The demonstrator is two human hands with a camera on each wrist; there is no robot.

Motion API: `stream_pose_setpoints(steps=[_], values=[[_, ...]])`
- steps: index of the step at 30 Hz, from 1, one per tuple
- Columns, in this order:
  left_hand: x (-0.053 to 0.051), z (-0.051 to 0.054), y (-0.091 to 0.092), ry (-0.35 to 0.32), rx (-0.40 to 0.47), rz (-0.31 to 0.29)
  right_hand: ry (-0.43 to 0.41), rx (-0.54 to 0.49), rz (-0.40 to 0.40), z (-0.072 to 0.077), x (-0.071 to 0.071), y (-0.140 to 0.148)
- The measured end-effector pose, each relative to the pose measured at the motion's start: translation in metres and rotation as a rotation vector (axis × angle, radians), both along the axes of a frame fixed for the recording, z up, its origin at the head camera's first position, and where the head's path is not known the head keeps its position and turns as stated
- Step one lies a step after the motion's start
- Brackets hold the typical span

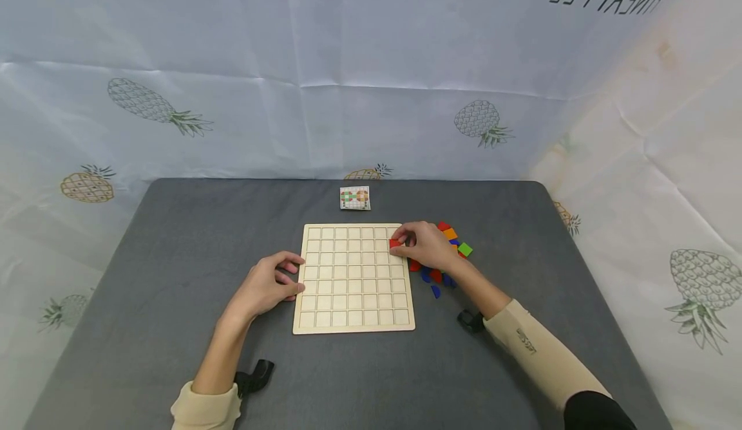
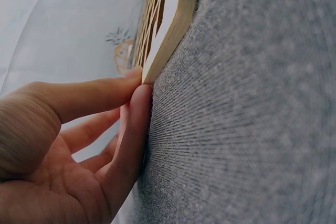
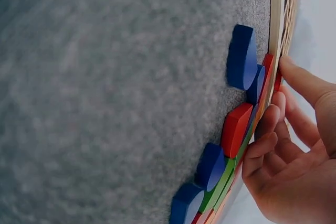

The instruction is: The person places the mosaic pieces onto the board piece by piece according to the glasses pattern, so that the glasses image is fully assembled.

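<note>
A pale wooden grid board point(image 1: 355, 326) with square cells lies flat on the grey table. At the board's left edge, my left hand point(image 1: 268, 286) pinches the rim between thumb and index finger; the left wrist view shows the thumb point(image 2: 100, 95) on that wooden edge. Over the upper right of the grid, my right hand point(image 1: 428, 247) holds a red piece point(image 1: 395, 243) between thumb and fingers. Only a sliver of this red piece point(image 3: 278, 81) shows in the right wrist view, at the fingertips. Whether it sits fully in a cell I cannot tell.
Right of the board lies a loose pile of coloured pieces, among them a green piece point(image 1: 465, 249), an orange piece point(image 1: 450, 233) and a blue rounded piece point(image 1: 436, 291). A small printed card point(image 1: 355, 198) is behind the board. Pineapple-patterned cloth point(image 1: 261, 127) hangs behind the table.
</note>
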State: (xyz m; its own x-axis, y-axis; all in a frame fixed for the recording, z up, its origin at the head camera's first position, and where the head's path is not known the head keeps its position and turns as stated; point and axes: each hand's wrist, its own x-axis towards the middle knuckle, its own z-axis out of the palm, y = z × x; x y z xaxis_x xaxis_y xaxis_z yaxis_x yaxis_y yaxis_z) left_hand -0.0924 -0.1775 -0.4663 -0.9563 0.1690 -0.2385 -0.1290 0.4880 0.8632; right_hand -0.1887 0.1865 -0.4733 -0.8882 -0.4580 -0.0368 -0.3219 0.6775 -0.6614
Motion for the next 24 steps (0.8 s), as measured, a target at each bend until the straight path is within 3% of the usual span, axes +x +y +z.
stream_pose_setpoints(steps=[7,16,24], values=[[0.001,0.001,0.001,0.005,-0.001,-0.001,0.007,0.014,-0.009,0.001,0.001,-0.001],[0.002,0.0,0.0,0.018,-0.012,-0.005,-0.009,-0.041,0.013,0.005,0.002,0.004],[0.002,0.001,0.001,0.016,-0.015,-0.005,-0.008,-0.055,-0.046,0.013,-0.002,0.023]])
